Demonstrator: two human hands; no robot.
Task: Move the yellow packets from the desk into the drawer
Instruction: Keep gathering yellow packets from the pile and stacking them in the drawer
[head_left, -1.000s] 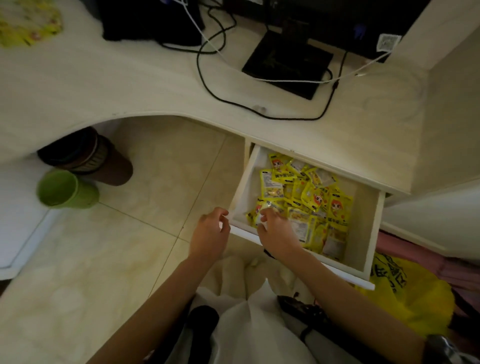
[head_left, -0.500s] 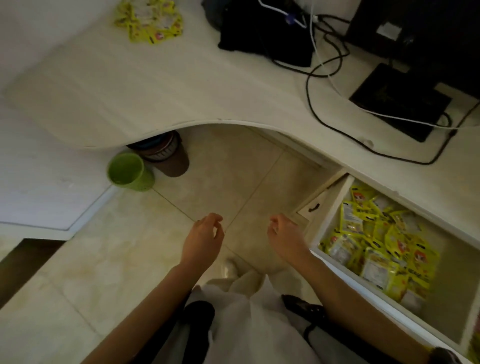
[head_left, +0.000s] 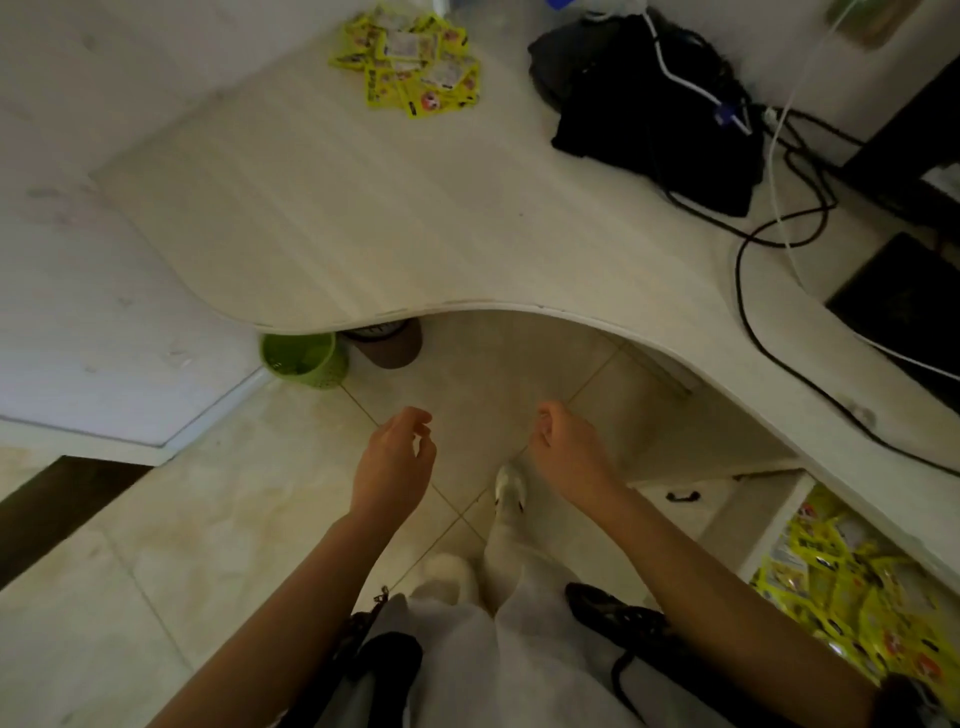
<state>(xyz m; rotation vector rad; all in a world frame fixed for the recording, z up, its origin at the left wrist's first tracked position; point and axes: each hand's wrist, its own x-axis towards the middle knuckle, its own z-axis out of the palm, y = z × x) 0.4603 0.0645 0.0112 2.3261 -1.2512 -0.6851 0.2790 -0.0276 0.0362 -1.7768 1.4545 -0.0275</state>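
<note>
On the far side of the table (head_left: 322, 208) a small pile of yellow packets (head_left: 410, 62) was left to be moved. Lower down, the left hand (head_left: 392, 462) and the right hand (head_left: 569, 452) were held empty over the floor, fingers loosely curled. At the far right, the open drawer (head_left: 774, 519) was already well filled with packets, so most of the task was judged done.

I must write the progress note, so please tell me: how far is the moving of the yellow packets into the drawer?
Partly done. Many yellow packets already lie in the open drawer at lower right. In hand: nothing; the left hand and right hand are both empty, held above the floor. Left: a pile of packets on the desk, far side.
</note>
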